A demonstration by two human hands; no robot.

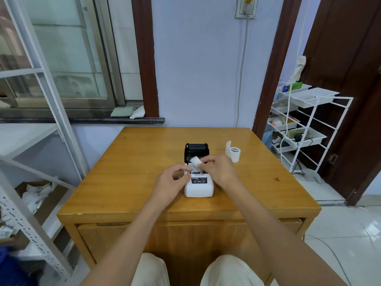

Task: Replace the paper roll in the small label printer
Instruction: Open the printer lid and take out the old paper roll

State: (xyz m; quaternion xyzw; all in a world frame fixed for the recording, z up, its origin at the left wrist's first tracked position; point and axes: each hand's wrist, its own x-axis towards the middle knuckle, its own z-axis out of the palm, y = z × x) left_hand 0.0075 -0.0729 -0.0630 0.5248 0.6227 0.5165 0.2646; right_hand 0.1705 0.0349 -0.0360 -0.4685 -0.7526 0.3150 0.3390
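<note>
A small white label printer sits in the middle of the wooden table, its black lid swung open toward the wall. My right hand pinches a small white paper roll just above the open paper bay. My left hand rests against the printer's left side, fingers touching the casing. A second, larger white paper roll stands on the table to the right of the printer, with a loose end curling up.
A white wire rack with trays stands right of the table beside a dark wooden door. A metal shelf frame and a cardboard box are at the left. A white cable runs down the wall behind.
</note>
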